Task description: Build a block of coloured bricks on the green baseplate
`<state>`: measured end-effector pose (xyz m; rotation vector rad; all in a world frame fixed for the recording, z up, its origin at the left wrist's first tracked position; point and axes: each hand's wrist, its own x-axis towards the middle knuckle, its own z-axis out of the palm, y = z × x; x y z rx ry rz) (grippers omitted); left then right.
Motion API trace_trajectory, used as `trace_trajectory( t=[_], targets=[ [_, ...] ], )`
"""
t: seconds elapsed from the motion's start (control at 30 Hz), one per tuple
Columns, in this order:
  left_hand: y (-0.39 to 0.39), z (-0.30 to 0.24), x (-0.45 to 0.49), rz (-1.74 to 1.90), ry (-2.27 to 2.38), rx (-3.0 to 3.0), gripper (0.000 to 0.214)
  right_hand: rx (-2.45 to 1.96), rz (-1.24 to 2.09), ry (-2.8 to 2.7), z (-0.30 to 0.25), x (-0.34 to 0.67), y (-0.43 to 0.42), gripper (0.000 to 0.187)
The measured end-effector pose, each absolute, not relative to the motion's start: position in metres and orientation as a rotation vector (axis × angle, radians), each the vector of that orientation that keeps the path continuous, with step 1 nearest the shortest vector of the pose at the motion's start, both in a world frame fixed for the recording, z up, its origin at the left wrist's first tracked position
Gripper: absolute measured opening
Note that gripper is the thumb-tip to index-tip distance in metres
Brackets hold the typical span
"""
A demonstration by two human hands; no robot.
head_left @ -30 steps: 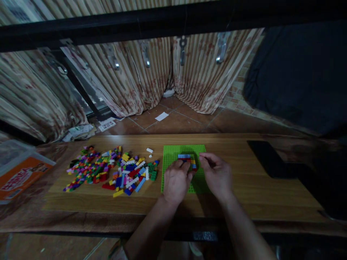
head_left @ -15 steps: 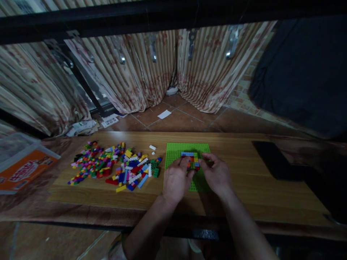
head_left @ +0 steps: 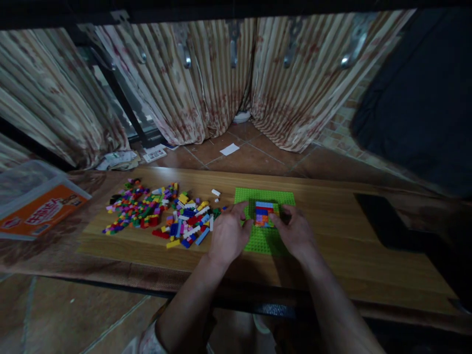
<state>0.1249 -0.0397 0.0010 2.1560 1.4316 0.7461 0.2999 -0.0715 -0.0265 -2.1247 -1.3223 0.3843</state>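
Observation:
A small block of joined toy bricks (head_left: 264, 211) in light blue, red, blue and orange lies over the green studded baseplate (head_left: 258, 244). To its left is my left hand (head_left: 229, 233), thumb and forefinger apart with a gap between them and the block. My right hand (head_left: 298, 233) is at the block's right side, its thumb over that edge and its fingers curled beside it. The thumb hides part of the right edge. Whether the block is pressed onto the baseplate or held just above it, I cannot tell.
Loose bricks (head_left: 191, 219) are spread over the wooden board (head_left: 342, 255) to the left, beside another pile of small pieces (head_left: 136, 209). At the far left stands a clear plastic box with an orange label (head_left: 44, 211). A flat black object (head_left: 387, 223) lies right.
My left hand has come away from the brick block to the left, uncovering more of it. My right hand stays at its right side. The whole view has shifted slightly.

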Motion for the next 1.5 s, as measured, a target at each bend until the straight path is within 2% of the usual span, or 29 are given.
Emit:
trace_trajectory(
  t=[0.2, 0.6, 0.77, 0.87, 1.03, 1.2, 1.5],
  targets=[
    [-0.041, 0.005, 0.117, 0.738, 1.45, 2.121, 0.039, -2.159, 0.381, -1.336, -0.026, 0.295, -0.073, 0.054],
    [-0.045, 0.01, 0.11, 0.72, 1.434, 2.093, 0.036, -2.247, 0.153, -1.448, -0.037, 0.286, -0.079, 0.055],
    [-0.041, 0.015, 0.098, 0.823, 1.486, 2.035, 0.035, -2.233, -0.038, -1.406, -0.015, 0.285, -0.083, 0.061],
    [-0.037, 0.016, 0.089, 0.926, 1.518, 1.943, 0.033, -2.061, -0.128, -1.363, -0.002, 0.272, -0.084, 0.053],
    [-0.019, 0.015, 0.059, 1.182, 1.557, 1.746, 0.03, -1.659, 0.245, -1.576, -0.002, 0.222, -0.084, 0.033],
    [0.002, 0.019, 0.005, 1.572, 1.6, 1.255, 0.029, -1.51, 0.556, -1.784, -0.007, 0.17, -0.089, 0.021],
    [0.001, 0.025, -0.033, 1.628, 1.57, 0.965, 0.036, -1.53, 0.554, -1.866, -0.018, 0.144, -0.08, 0.022]
  ],
)
